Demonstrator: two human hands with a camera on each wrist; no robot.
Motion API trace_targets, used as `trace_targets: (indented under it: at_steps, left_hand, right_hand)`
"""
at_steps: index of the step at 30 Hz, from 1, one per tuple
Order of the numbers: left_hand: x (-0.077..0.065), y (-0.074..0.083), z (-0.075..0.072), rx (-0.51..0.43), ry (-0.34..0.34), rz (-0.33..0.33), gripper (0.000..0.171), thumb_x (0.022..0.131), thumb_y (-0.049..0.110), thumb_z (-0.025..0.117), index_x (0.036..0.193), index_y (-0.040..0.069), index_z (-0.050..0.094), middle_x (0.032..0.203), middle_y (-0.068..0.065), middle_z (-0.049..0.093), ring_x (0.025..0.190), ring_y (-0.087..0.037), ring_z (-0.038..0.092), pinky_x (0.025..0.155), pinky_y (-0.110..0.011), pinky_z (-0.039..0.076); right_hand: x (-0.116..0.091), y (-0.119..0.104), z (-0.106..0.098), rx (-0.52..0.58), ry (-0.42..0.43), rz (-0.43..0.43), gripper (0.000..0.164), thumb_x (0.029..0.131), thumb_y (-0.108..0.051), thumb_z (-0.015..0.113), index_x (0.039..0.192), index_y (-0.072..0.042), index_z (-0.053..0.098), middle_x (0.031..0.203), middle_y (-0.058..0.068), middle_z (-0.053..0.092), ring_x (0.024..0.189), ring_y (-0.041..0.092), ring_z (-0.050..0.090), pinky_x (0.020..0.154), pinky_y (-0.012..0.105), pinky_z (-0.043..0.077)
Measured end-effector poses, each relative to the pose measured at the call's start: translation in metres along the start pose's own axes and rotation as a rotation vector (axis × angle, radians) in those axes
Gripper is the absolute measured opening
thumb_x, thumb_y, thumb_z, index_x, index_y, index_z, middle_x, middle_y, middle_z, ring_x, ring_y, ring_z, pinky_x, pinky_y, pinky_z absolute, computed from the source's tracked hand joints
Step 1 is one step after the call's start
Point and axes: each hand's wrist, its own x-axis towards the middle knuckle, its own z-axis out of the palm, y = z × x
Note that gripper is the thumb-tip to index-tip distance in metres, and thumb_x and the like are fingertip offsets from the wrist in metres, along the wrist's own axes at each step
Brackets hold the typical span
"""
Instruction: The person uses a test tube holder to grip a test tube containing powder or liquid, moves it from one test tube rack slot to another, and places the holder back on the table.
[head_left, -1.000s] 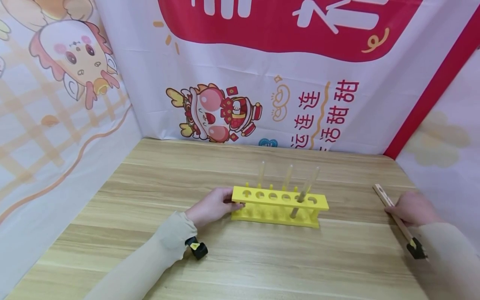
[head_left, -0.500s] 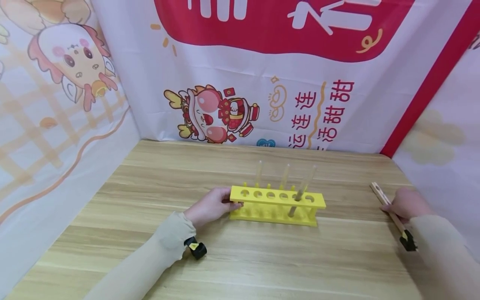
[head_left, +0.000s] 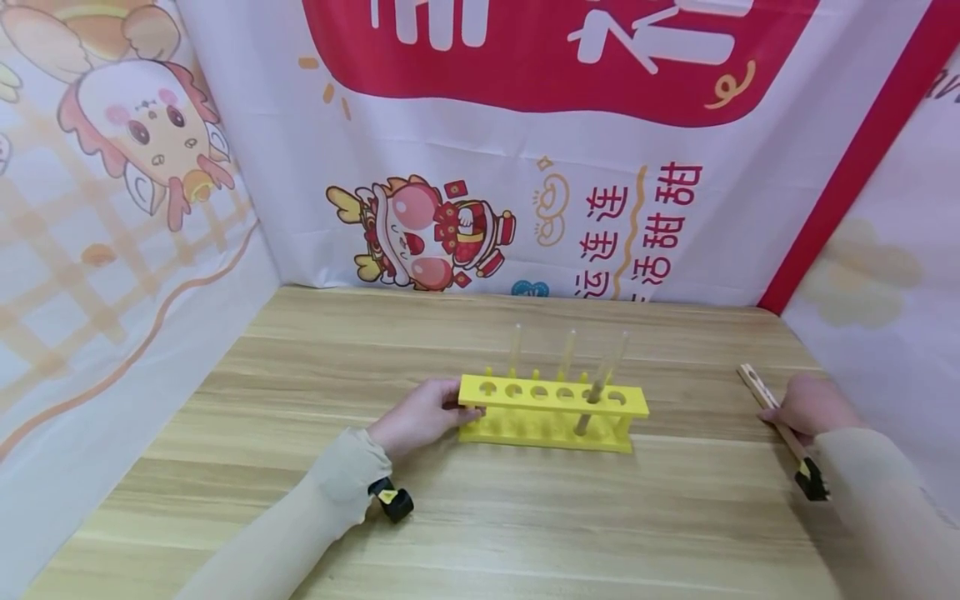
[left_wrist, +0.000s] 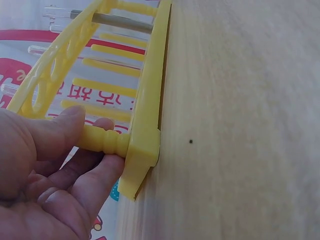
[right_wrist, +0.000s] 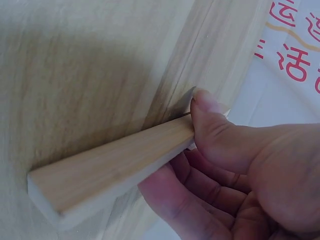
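A yellow test tube rack [head_left: 551,395] stands on the wooden table, and my left hand [head_left: 420,414] grips its left end. In the left wrist view, thumb and fingers are around the rack's end post [left_wrist: 95,138]. One test tube with dark grey contents [head_left: 583,423] leans in a hole toward the right end. Clear tubes [head_left: 515,354] rise behind the rack along its row of pegs. At the table's right, my right hand [head_left: 816,410] holds a wooden test tube clamp [head_left: 759,386]. Its wooden end [right_wrist: 110,167] lies close to the tabletop; contact is hard to tell.
The wooden tabletop [head_left: 480,525] spreads in front of the rack and between it and the right hand. A printed cloth [head_left: 465,133] hangs along the back edge, and more cloth walls [head_left: 862,275] enclose the left and right sides.
My right hand and the clamp have shifted slightly left, mostly in the first half second. The left hand stays on the rack, and the head view has turned a little.
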Motion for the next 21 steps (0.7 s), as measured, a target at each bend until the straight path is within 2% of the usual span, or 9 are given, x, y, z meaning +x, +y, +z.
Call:
trace_targets:
  at_steps: [10,13,16,20,21]
  left_hand:
    - [0.001,-0.005,-0.004,0.015,-0.002,-0.008,0.023,0.096,0.019,0.067,0.119,0.020,0.067,0.114,0.005,0.068,0.105,-0.012,0.062,0.093,-0.034,0.051]
    - [0.000,-0.007,-0.006,0.004,-0.014,0.023,0.027,0.095,0.014,0.069,0.121,0.016,0.066,0.116,0.002,0.068,0.106,-0.014,0.063,0.092,-0.033,0.052]
    - [-0.003,-0.008,-0.011,0.001,-0.031,0.052,0.035,0.091,0.009,0.073,0.124,0.011,0.064,0.116,-0.003,0.068,0.106,-0.017,0.063,0.093,-0.034,0.052]
    - [-0.009,-0.003,-0.023,0.047,-0.045,0.005,0.048,0.087,0.014,0.078,0.131,0.009,0.060,0.119,-0.002,0.066,0.110,-0.019,0.061,0.095,-0.036,0.051]
    - [-0.012,-0.001,-0.027,0.066,-0.041,-0.008,0.050,0.087,0.016,0.078,0.133,0.010,0.059,0.121,-0.002,0.066,0.112,-0.020,0.061,0.096,-0.037,0.050]
  right_hand:
    - [0.000,-0.010,-0.001,-0.014,0.014,-0.012,0.046,0.087,-0.027,0.074,0.050,-0.009,0.053,0.043,-0.001,0.049,0.042,0.015,0.051,0.046,0.031,0.043]
    - [0.000,-0.010,-0.002,-0.015,-0.001,-0.009,0.048,0.087,-0.032,0.073,0.050,-0.009,0.053,0.043,-0.001,0.048,0.042,0.015,0.050,0.047,0.031,0.042]
    - [-0.001,-0.008,-0.002,0.028,-0.026,0.009,0.050,0.087,-0.036,0.072,0.050,-0.012,0.050,0.044,-0.002,0.046,0.042,0.014,0.047,0.046,0.030,0.040]
    - [-0.004,-0.003,-0.007,0.028,-0.030,-0.009,0.052,0.091,-0.039,0.066,0.050,-0.014,0.049,0.046,-0.003,0.044,0.044,0.014,0.044,0.047,0.030,0.038]
    - [-0.006,-0.003,-0.010,0.014,-0.015,-0.024,0.049,0.092,-0.038,0.065,0.053,-0.011,0.054,0.049,0.001,0.050,0.047,0.019,0.050,0.048,0.033,0.041]
